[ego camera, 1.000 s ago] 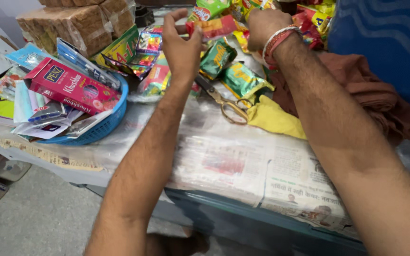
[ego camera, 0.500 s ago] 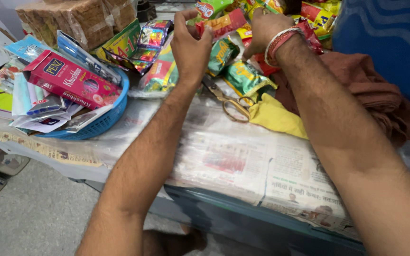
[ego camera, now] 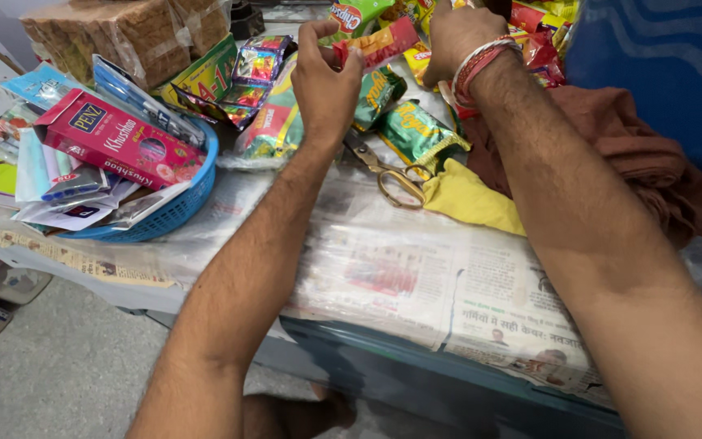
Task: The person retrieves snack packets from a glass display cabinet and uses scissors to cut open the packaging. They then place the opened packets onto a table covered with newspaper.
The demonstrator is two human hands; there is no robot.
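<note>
My left hand [ego camera: 324, 81] reaches over the counter and pinches the left end of a red and orange snack packet [ego camera: 383, 41]. My right hand [ego camera: 458, 34], with red and white bands on the wrist, is at the packet's other end among a pile of bright snack packets [ego camera: 542, 32]; its fingers are hidden behind the hand. Green snack packets [ego camera: 416, 134] lie just below both hands. Brass-handled scissors [ego camera: 392, 175] lie on the counter under my left wrist.
A blue basket [ego camera: 174, 213] at the left holds a pink box [ego camera: 115, 138], pens and papers. Wrapped brown blocks [ego camera: 127, 36] stand behind it. A yellow cloth [ego camera: 473, 199] and a brown cloth [ego camera: 652, 175] lie on the newspaper-covered counter [ego camera: 416, 276]. A blue wall [ego camera: 660, 73] rises at right.
Both hands have moved farther away over the packet pile. My left hand, open-fingered a second ago, now pinches the red and orange packet.
</note>
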